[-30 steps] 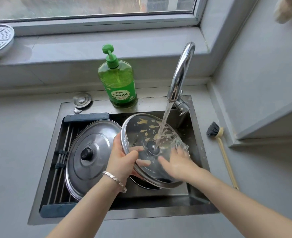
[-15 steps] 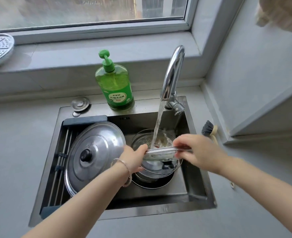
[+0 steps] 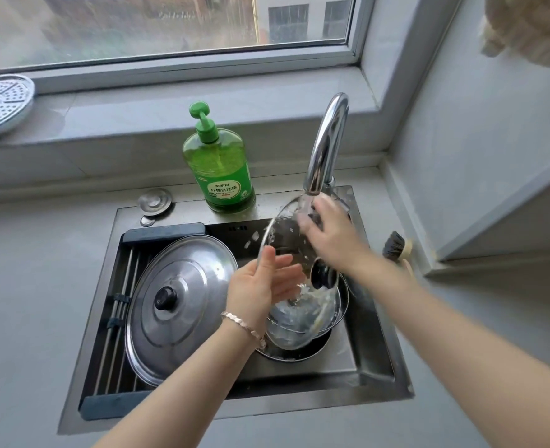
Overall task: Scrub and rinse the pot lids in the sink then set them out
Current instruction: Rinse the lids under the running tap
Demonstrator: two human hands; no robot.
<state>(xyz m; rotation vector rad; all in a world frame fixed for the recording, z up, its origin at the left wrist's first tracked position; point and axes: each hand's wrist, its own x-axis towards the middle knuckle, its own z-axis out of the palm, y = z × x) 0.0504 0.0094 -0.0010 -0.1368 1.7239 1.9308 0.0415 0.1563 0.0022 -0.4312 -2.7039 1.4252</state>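
Hands on tilted glass lid, upper rim just under faucet

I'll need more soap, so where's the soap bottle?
In the head view, the green soap bottle stands on the back rim of the sink, just left of the tap.

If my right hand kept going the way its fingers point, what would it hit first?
Probably the faucet spout: the right hand lies on the tilted glass lid, blurred fingers pointing up-left, just below the spout's mouth. Depth is unclear, so it might miss.
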